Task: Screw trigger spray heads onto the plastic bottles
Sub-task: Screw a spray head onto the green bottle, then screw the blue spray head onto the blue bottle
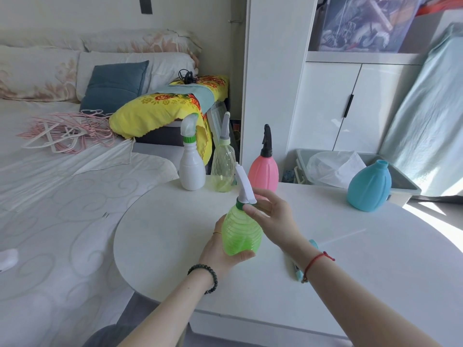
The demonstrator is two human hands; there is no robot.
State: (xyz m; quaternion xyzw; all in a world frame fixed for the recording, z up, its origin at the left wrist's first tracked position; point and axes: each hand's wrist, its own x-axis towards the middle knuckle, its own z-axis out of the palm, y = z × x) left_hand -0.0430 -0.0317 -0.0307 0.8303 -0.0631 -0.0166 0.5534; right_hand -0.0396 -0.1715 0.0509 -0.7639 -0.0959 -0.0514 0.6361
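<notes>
My left hand [220,251] grips the lower body of a translucent green bottle [241,232], held tilted above the white table [350,284]. A white trigger spray head [244,184] with a green collar sits on its neck. My right hand [273,216] pinches that collar with fingertips. At the table's far edge stand a white bottle [191,171], a clear yellowish bottle [222,169] and a pink bottle [263,170], each with a spray head on. A blue bottle [369,189] stands at the right with its neck bare. A loose spray head with a clear tube [335,240] lies partly hidden behind my right forearm.
A bed [50,196] with pink hangers [67,132] borders the table on the left. A grey bin with a plastic bag [335,169] stands behind the table, in front of white cabinets [350,108]. A yellow flowered cloth [160,108] drapes behind the bottles.
</notes>
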